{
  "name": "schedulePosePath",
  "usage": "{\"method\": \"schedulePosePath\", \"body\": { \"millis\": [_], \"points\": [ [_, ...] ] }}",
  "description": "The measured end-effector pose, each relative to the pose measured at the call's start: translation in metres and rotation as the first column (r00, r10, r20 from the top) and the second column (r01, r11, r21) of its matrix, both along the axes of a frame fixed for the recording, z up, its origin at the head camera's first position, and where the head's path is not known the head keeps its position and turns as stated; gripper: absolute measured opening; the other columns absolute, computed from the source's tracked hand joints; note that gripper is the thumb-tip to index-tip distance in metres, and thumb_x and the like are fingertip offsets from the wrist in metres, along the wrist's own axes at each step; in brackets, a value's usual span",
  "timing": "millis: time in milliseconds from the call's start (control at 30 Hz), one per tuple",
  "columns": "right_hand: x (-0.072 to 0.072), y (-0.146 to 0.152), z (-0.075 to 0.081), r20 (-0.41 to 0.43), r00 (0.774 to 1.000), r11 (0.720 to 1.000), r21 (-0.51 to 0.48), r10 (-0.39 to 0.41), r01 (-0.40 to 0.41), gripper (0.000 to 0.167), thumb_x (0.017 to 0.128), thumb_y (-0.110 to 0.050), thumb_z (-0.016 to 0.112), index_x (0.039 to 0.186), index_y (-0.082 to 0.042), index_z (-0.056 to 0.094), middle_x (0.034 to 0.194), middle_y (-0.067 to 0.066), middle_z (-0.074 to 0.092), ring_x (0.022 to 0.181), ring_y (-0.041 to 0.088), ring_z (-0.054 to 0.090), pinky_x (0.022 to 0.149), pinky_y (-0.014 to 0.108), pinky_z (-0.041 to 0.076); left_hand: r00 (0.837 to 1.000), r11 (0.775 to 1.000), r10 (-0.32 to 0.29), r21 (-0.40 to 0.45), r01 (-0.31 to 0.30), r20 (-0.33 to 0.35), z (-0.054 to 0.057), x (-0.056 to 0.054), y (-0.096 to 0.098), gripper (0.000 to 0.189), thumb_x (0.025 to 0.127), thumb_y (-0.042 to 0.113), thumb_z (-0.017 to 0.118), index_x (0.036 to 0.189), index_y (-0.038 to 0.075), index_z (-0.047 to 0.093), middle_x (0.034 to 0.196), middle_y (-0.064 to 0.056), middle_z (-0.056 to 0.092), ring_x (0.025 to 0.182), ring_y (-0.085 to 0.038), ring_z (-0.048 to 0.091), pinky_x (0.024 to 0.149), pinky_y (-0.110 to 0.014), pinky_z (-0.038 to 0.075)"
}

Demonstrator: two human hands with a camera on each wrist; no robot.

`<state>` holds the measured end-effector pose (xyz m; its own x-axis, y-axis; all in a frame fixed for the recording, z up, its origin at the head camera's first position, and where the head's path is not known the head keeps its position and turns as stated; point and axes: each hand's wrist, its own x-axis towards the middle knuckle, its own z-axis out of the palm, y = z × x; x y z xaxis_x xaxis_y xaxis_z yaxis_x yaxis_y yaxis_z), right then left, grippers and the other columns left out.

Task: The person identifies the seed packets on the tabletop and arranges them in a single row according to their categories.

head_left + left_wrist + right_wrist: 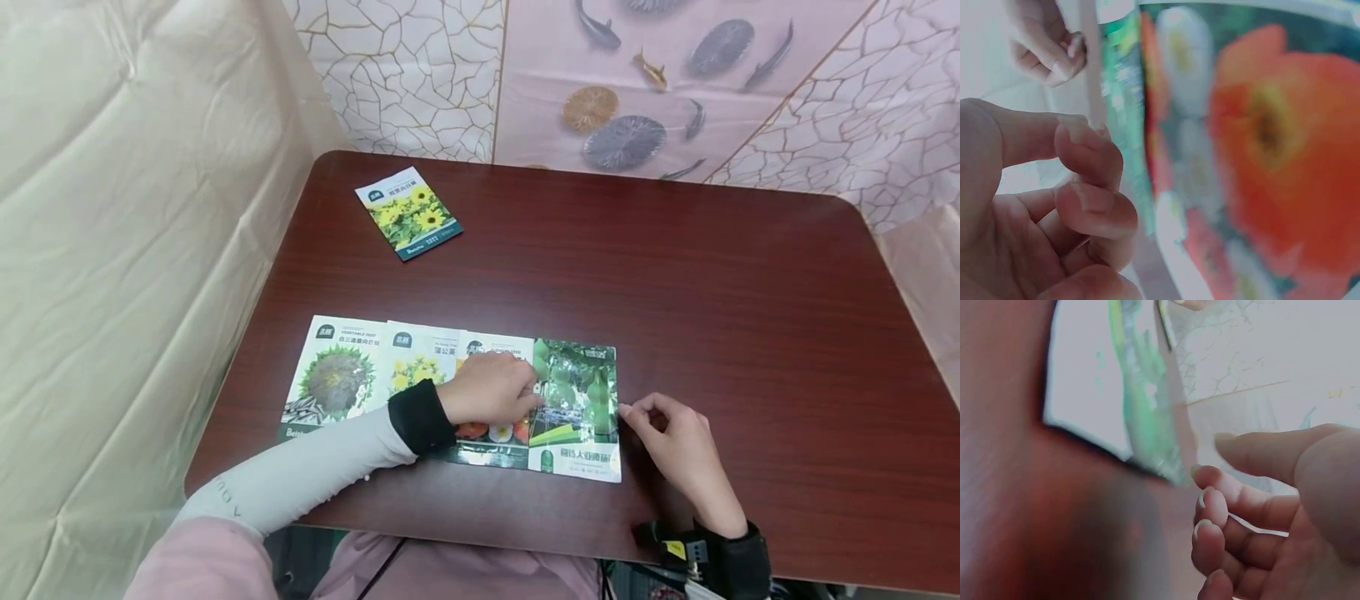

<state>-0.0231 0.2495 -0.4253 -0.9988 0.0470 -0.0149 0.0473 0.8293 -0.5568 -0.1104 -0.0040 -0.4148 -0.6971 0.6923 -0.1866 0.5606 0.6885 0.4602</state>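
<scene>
Several seed packets lie in a row near the table's front edge. Leftmost is a sunflower-head packet (pixel 337 379), then a yellow-flower packet (pixel 422 354). My left hand (pixel 491 389) lies over a packet with orange and white flowers (pixel 491 455), fingers loosely bent near the left edge of a green packet (pixel 577 392), whose print is upside down. In the left wrist view nothing shows between those fingers. At the green packet's right edge is my right hand (pixel 681 448), thumb and fingers apart in the right wrist view; whether they touch the packet I cannot tell.
A separate packet with yellow sunflowers (pixel 409 215) lies tilted at the back left of the brown table (pixel 675 275). A pale cloth (pixel 150 250) hangs along the left side, and a patterned backdrop (pixel 420 83) stands behind the table.
</scene>
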Motion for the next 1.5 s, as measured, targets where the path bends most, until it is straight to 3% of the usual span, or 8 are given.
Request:
{"method": "schedulePosePath", "body": {
  "millis": [367,600,767,1033,1067,1167,1300,1500],
  "points": [
    [-0.041,-0.055,0.039,-0.259,0.960,0.957,-0.237,0.104,-0.168,0.015,0.095,-0.027,0.061,0.102,-0.015,0.067,0.091,0.002,0.066,0.077,0.006,0.055,0.069,0.018,0.041,0.969,0.925,0.249,0.298,-0.236,-0.006,0.034,0.005,-0.071,0.021,0.094,0.037,0.062,0.083,0.019,0.061,0.063,0.008,0.050,0.053,-0.009,0.043,0.052,-0.023,0.030],
    [-0.072,-0.068,-0.014,-0.353,0.905,0.875,-0.328,0.237,-0.357,0.026,0.094,-0.020,0.064,0.119,-0.020,0.063,0.112,-0.002,0.064,0.098,0.008,0.055,0.083,0.022,0.040,0.914,0.865,0.404,0.340,-0.369,-0.036,0.048,0.016,-0.111,0.018,0.089,0.036,0.069,0.087,0.019,0.064,0.064,0.008,0.055,0.055,-0.010,0.045,0.053,-0.028,0.037],
    [-0.072,-0.085,0.001,-0.323,0.917,0.880,-0.329,0.235,-0.341,0.024,0.095,-0.030,0.062,0.116,-0.021,0.064,0.109,-0.005,0.064,0.095,0.008,0.054,0.081,0.025,0.042,0.896,0.856,0.441,0.322,-0.405,-0.044,0.052,0.019,-0.121,0.019,0.088,0.038,0.069,0.088,0.020,0.064,0.063,0.008,0.056,0.056,-0.010,0.047,0.053,-0.027,0.038],
    [-0.112,-0.077,-0.055,-0.343,0.903,0.910,-0.226,0.259,-0.347,0.029,0.094,-0.040,0.060,0.122,-0.034,0.060,0.113,-0.019,0.060,0.096,0.004,0.055,0.083,0.024,0.041,0.899,0.850,0.435,0.349,-0.395,-0.043,0.055,0.011,-0.134,0.017,0.089,0.035,0.069,0.087,0.018,0.065,0.062,0.006,0.055,0.052,-0.011,0.045,0.050,-0.027,0.036],
    [-0.119,-0.080,-0.055,-0.340,0.901,0.907,-0.226,0.269,-0.356,0.028,0.094,-0.041,0.059,0.122,-0.036,0.059,0.112,-0.020,0.060,0.095,0.004,0.055,0.083,0.024,0.041,0.899,0.848,0.436,0.351,-0.397,-0.038,0.055,0.008,-0.136,0.018,0.090,0.035,0.068,0.087,0.018,0.065,0.061,0.005,0.055,0.052,-0.012,0.046,0.050,-0.027,0.037],
    [-0.129,-0.107,-0.001,-0.241,0.925,0.881,-0.309,0.293,-0.359,0.025,0.096,-0.042,0.057,0.116,-0.028,0.063,0.107,-0.010,0.065,0.093,0.009,0.058,0.083,0.028,0.043,0.899,0.848,0.438,0.330,-0.415,0.004,0.055,-0.009,-0.145,0.021,0.091,0.037,0.066,0.086,0.016,0.065,0.062,0.003,0.058,0.053,-0.014,0.049,0.052,-0.029,0.038],
    [-0.161,-0.149,0.062,-0.045,0.957,0.869,-0.407,0.287,-0.280,0.027,0.096,-0.038,0.058,0.104,-0.014,0.067,0.099,0.007,0.068,0.093,0.021,0.061,0.084,0.035,0.045,0.880,0.831,0.444,0.291,-0.475,0.168,0.045,-0.052,-0.161,0.028,0.095,0.038,0.060,0.089,0.011,0.066,0.068,-0.007,0.065,0.056,-0.019,0.054,0.054,-0.031,0.041],
    [-0.245,-0.179,0.043,0.141,0.960,0.916,-0.358,0.242,-0.178,0.032,0.098,-0.035,0.056,0.106,-0.006,0.068,0.105,0.012,0.067,0.097,0.027,0.059,0.081,0.032,0.045,0.732,0.692,0.580,0.259,-0.674,0.356,0.021,-0.129,-0.178,0.034,0.098,0.035,0.055,0.089,0.004,0.065,0.065,-0.005,0.060,0.051,-0.019,0.053,0.054,-0.029,0.041]
  ]
}}
